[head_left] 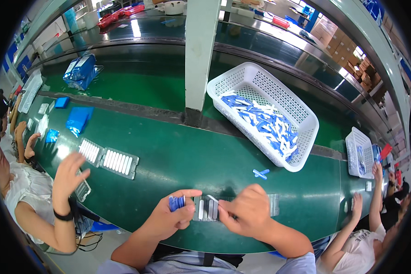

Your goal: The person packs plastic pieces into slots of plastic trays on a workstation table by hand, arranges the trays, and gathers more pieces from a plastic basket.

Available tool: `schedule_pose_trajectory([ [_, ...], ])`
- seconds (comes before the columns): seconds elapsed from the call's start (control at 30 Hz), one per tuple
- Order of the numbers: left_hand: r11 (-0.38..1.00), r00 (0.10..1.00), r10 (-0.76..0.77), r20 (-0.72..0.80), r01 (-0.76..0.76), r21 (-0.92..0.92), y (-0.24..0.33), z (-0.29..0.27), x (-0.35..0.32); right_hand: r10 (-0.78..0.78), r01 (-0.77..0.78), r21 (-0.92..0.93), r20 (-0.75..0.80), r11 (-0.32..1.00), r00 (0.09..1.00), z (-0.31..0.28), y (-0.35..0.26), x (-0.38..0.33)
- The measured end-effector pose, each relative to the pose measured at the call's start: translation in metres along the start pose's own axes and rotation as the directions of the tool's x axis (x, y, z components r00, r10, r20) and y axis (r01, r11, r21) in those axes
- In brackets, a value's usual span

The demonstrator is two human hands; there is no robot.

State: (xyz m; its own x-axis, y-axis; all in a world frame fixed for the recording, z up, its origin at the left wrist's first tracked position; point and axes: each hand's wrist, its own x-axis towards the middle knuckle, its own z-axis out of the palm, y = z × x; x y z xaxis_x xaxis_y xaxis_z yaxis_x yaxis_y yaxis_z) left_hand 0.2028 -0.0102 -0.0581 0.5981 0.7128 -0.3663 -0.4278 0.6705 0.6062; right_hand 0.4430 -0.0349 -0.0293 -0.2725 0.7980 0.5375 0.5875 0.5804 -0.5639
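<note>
My left hand point(172, 212) is closed round a bunch of small blue plastic sticks point(176, 203), with the index finger stretched toward a clear plastic tray point(274, 204). Several white sticks point(202, 210) lie side by side in the tray's left part. Over the tray, my right hand point(249, 210) pinches one slim white stick point(212, 198) between thumb and fingertips, and it looks tilted. That hand hides the middle of the tray. Beyond it on the green table lie crossed blue sticks point(260, 174).
A white perforated basket point(306, 123) of blue and white sticks stands far right of centre. Filled clear trays point(118, 163) lie left, near a co-worker's hand point(71, 173). A metal post point(199, 55) rises behind the table. Co-workers sit on both sides; a smaller basket point(357, 155) stands right.
</note>
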Motion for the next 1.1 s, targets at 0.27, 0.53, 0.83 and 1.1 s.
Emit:
schedule_pose_trajectory([
  [0.27, 0.97, 0.961, -0.154, 0.228, 0.191, -0.153, 0.006, -0.027, -0.006, -0.07, 0.179, -0.295, 0.344, 0.939, 0.936, 0.021, -0.01, -0.023],
  [0.53, 0.978, 0.972, -0.13, 0.197, 0.094, 0.184, 0.011, -0.008, -0.012, 0.089, -0.072, -0.108, 0.167, 0.992, 0.982, 0.003, -0.008, -0.001],
  [0.83, 0.932, 0.964, -0.165, 0.206, 0.084, 0.352, 0.003, 0.01, -0.014, 0.187, -0.295, 0.261, 0.368, 0.919, 0.911, 0.006, -0.007, 0.006],
  [1.1, 0.914, 0.934, -0.291, 0.206, 0.208, 0.35, 0.005, -0.001, -0.012, -0.366, 0.379, -0.028, 0.196, 0.925, 0.91, -0.013, 0.007, 0.007],
])
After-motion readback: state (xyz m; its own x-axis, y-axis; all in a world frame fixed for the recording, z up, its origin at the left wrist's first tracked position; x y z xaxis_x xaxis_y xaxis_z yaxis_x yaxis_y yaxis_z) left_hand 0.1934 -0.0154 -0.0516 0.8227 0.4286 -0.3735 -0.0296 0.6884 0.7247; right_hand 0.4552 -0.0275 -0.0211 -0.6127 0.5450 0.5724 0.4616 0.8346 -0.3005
